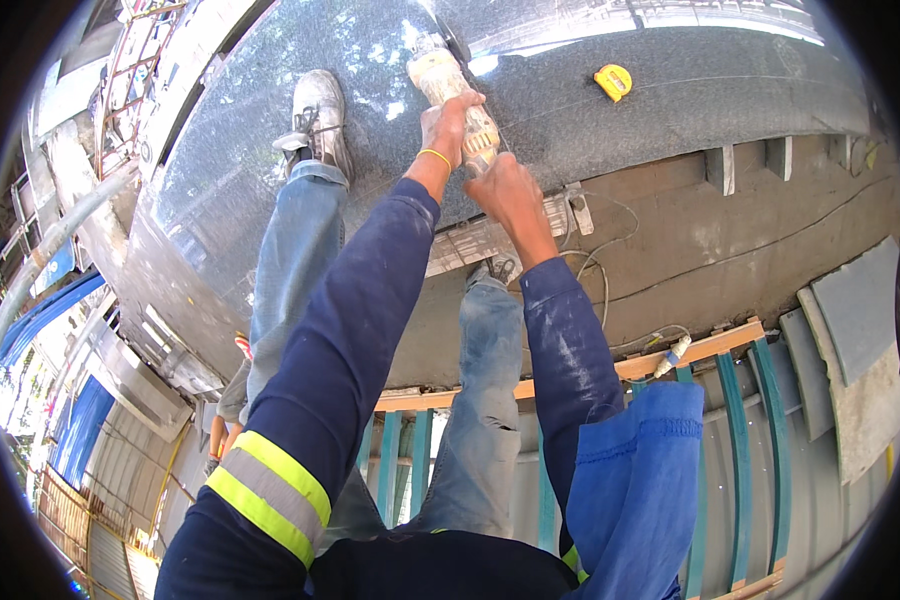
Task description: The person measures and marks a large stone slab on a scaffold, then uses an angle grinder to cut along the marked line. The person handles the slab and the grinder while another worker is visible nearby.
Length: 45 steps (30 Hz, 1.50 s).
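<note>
Both hands are on a dusty, pale yellow angle grinder (437,78) over a dark, polished stone slab (580,125). My left hand (444,134) wraps the middle of its body. Behind it, my right hand (513,198) is closed round the rear end. The grinder's head points away from me, and its dark disc (454,42) stands edge-on at the slab; glare hides exactly where it touches. A yellow tape measure (613,82) lies on the slab to the right. My left shoe (320,115), white with dust, rests on the slab.
A cable (602,270) loops over the brown ledge (690,235) below the slab, near a connector plug (673,355). Teal slats (738,440) under a wooden rail are near my legs. Grey boards (855,350) lean at right. Another person's leg (232,395) shows at left.
</note>
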Each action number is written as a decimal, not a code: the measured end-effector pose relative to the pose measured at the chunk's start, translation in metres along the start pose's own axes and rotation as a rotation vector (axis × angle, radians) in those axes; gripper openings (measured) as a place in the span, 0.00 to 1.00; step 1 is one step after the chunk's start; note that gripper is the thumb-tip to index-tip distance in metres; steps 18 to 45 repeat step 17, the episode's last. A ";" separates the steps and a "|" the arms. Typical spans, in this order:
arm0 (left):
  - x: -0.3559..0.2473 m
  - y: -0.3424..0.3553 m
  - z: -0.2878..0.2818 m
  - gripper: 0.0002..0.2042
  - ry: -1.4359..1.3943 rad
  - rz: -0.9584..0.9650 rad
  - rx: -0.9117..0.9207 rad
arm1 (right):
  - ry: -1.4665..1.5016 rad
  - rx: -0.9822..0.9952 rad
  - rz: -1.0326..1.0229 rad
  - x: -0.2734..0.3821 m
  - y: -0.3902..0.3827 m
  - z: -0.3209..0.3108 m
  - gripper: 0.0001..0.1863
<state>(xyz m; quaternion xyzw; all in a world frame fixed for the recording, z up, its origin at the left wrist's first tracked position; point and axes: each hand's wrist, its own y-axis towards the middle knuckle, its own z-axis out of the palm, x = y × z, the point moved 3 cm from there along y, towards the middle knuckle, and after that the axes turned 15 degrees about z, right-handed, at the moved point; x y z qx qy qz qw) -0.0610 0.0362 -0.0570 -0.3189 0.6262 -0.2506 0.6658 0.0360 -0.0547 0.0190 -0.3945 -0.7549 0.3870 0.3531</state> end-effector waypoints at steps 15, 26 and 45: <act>0.004 0.006 -0.001 0.15 0.001 0.057 -0.005 | 0.009 -0.027 -0.032 -0.005 0.011 0.012 0.18; 0.011 0.009 -0.004 0.15 0.028 0.074 -0.011 | -0.020 -0.017 -0.029 -0.007 0.013 0.016 0.19; 0.011 0.009 -0.004 0.15 0.028 0.074 -0.011 | -0.020 -0.017 -0.029 -0.007 0.013 0.016 0.19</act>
